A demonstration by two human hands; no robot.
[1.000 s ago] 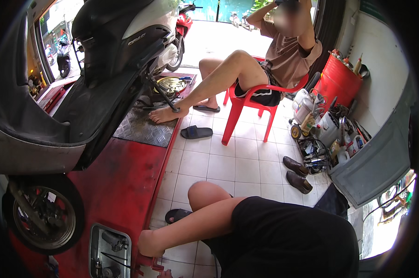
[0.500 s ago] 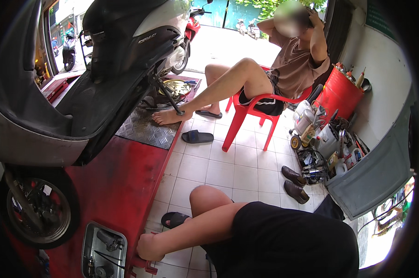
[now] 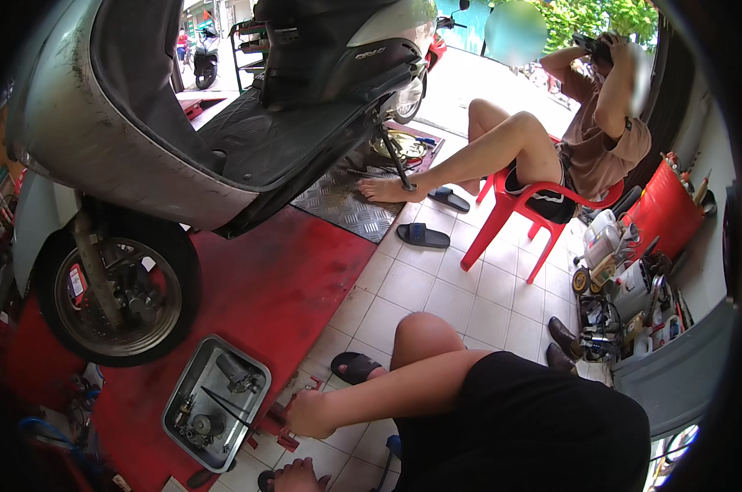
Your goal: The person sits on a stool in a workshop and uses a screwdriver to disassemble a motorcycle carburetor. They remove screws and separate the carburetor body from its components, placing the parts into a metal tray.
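My right hand (image 3: pixel 309 414), low in the frame just left of centre, is clenched in a fist around a small red metal bracket (image 3: pixel 282 428). The bracket sits at the near edge of the red steel lift platform (image 3: pixel 280 287), where it meets the white tiled floor (image 3: pixel 436 287). What the fingers close on under the knuckles is hidden. My left hand (image 3: pixel 293 476) is cut by the bottom edge, so I cannot tell whether it grips anything. It lies just below the right hand, near a dark object I can't identify.

Just left of the bracket lies a grey rectangular metal tray (image 3: pixel 182 402) with loose engine parts in it. Above the tray, at the left of the frame, stands the front wheel (image 3: pixel 116 287) of a grey scooter (image 3: pixel 141 139) raised on the platform. My bare knee (image 3: pixel 424 336) and black sandal (image 3: pixel 354 366) sit just right of the hands. In the upper right another person sits on a red plastic chair (image 3: pixel 514 217), one foot on the chequer plate.

My worry is the fist. It is tight against metal edges, and a slip could skin or pinch the knuckles. A jerk leftward could also strike the tray and scatter the small parts across the platform.
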